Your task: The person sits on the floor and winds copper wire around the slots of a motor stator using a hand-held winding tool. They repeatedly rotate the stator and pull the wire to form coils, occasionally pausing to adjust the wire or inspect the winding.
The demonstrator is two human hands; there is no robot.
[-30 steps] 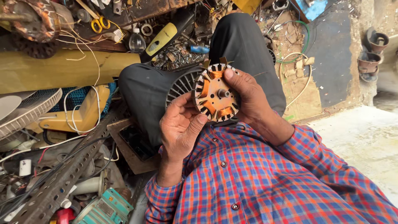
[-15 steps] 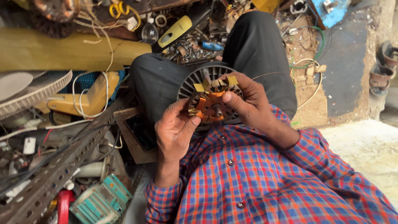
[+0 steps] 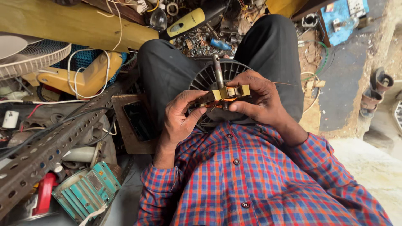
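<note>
I hold a round fan-motor stator (image 3: 224, 95) with copper windings and a metal shaft edge-on above my lap. My left hand (image 3: 181, 119) grips its left rim, fingers curled under it. My right hand (image 3: 256, 100) clasps its right side, thumb on the yellowish edge. Behind it, on my dark trousers, rests a black ribbed round housing (image 3: 207, 77). The stator's orange face is turned out of sight.
A perforated metal angle bar (image 3: 54, 146) lies at left beside a teal ribbed box (image 3: 86, 192), a yellow plastic part (image 3: 90, 75), a white fan guard (image 3: 33, 54) and tangled wires. A yellow-handled tool (image 3: 188, 21) sits beyond my knees. Concrete floor (image 3: 372, 167) at right.
The stator has been tipped from face-up, showing its orange centre, to edge-on with the shaft pointing away. Both hands kept hold and shifted slightly; the view moved lower.
</note>
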